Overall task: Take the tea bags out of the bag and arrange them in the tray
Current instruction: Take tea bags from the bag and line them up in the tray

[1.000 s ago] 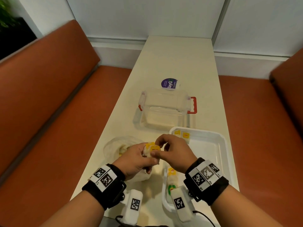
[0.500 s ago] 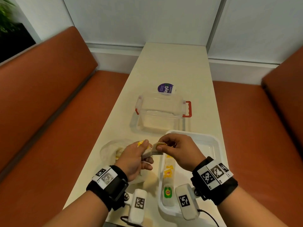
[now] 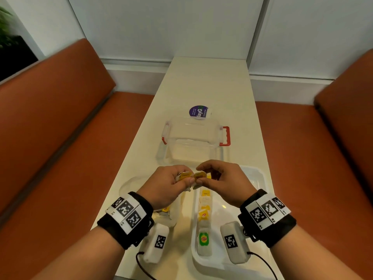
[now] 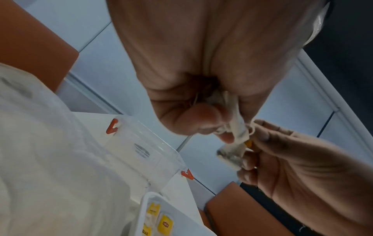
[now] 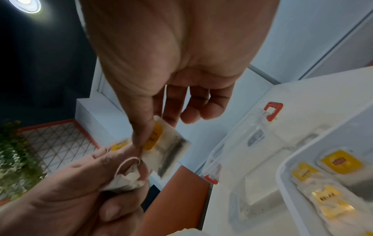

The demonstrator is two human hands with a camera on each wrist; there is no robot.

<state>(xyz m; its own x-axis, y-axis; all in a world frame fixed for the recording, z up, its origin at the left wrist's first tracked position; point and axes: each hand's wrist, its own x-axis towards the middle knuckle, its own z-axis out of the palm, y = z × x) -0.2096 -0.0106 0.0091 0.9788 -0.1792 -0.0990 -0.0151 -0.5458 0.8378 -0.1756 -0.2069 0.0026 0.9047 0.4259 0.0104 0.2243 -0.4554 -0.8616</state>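
Since a moment ago both hands have lifted slightly and come together above the tray's [image 3: 260, 178] far-left corner. The left hand [image 3: 163, 184] clutches a small bunch of tea bags [image 5: 125, 178] in curled fingers; the right hand [image 3: 220, 180] pinches a single tea bag [image 5: 167, 143] between thumb and forefinger, drawing it free. That bag looks nearly separated, ready to join the row in the tray. The plastic bag [image 4: 50, 159] lies on the bench [image 3: 205, 85], left of the tray.
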